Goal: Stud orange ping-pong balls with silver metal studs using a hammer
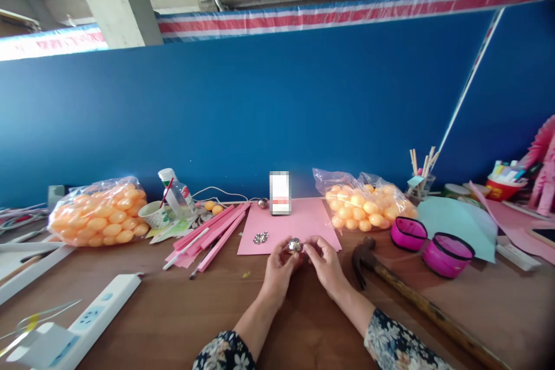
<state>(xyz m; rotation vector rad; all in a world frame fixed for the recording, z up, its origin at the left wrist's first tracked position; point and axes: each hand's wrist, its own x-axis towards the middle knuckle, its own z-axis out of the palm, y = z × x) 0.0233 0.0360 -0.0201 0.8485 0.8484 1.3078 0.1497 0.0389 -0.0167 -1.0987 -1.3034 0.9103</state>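
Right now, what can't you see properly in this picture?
All in the head view:
- Shiny ball: partly hidden by the left hand.
- White upright thing: front is pixelated.
- Hammer: handle's end cut off by the bottom edge.
- Little silver bits: too small to tell their shapes.

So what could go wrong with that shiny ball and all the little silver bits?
The shiny silver ball is round and held just by the fingertips of the left hand, so it might slip and roll away. The little silver bits lie loose on the pink sheet, so a bump could scatter them. And the claw hammer lies beside the right hand, so that arm might knock it.
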